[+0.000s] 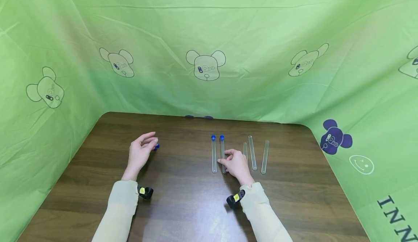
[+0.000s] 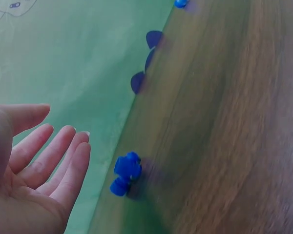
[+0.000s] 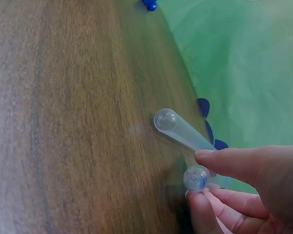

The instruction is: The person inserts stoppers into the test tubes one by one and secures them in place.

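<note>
My right hand [image 1: 237,165] pinches a clear test tube [image 3: 197,178] with a blue cap [image 1: 222,138] between thumb and fingers; its rounded end points toward the right wrist camera. Just left of it, parallel, lies another capped tube [image 1: 213,156]. My left hand [image 1: 139,153] hovers at the left with its fingers loosely spread and nothing in them. Beside its fingertips a small cluster of blue caps [image 2: 128,168] sits on the table, partly hidden by the hand in the head view.
Right of my right hand lie several uncapped tubes, among them a middle one [image 1: 252,153] and an outer one [image 1: 265,157]; one is partly covered by the hand. A green printed cloth [image 1: 205,28] walls the wooden table [image 1: 183,198] at the back and sides.
</note>
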Tool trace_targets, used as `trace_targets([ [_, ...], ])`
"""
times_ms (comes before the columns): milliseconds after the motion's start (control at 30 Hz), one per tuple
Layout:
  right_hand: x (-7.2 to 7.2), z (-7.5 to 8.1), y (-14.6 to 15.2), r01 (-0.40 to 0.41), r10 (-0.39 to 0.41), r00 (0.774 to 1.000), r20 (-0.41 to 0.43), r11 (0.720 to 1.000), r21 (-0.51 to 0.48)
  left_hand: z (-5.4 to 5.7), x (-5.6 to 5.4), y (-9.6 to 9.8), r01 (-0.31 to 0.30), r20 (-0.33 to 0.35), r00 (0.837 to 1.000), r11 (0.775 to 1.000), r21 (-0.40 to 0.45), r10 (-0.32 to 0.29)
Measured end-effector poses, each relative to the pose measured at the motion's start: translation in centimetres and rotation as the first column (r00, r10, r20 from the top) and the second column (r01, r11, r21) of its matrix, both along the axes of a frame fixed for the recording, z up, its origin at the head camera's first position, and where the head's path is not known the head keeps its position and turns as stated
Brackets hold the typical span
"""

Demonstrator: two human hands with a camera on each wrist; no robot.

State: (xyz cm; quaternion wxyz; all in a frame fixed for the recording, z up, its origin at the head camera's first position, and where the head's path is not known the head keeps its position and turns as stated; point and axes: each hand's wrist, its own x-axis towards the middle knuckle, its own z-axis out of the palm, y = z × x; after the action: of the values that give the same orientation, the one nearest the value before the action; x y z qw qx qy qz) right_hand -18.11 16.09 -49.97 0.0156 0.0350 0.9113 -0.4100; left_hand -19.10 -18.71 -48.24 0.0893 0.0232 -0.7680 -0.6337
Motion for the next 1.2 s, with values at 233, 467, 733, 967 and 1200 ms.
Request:
trace_targets([
  [233,-0.3,0.0,-0.1,-0.011,0.013,0.999,-0.030,0.999,0.048,-0.2,-0.1,-0.9,-0.040,-0.006,0.999,0.998,-0.054,0.039],
  [467,-0.4,0.1,0.0,-0.008,0.013,0.999,-0.050,0.996,0.091,-0.7,-0.3,-1.3,-0.063,0.015,0.998,0.979,-0.193,0.067],
  [733,-0.4,-0.1,0.0,-0.009,0.016,0.998,-0.067,0.995,0.101,-1.0,-0.3,-1.1,-0.065,0.018,0.997,0.961,-0.267,0.072],
  [967,-0.3,-0.1,0.0,-0.013,0.020,0.998,-0.063,0.995,0.102,-1.5,-0.5,-0.6,-0.082,0.003,0.996,0.932,-0.352,0.088],
  [1200,-0.2,0.0,-0.1,-0.011,0.020,0.998,-0.067,0.993,0.120,-1.8,-0.6,-0.3,-0.094,0.022,0.994,0.915,-0.392,0.112],
])
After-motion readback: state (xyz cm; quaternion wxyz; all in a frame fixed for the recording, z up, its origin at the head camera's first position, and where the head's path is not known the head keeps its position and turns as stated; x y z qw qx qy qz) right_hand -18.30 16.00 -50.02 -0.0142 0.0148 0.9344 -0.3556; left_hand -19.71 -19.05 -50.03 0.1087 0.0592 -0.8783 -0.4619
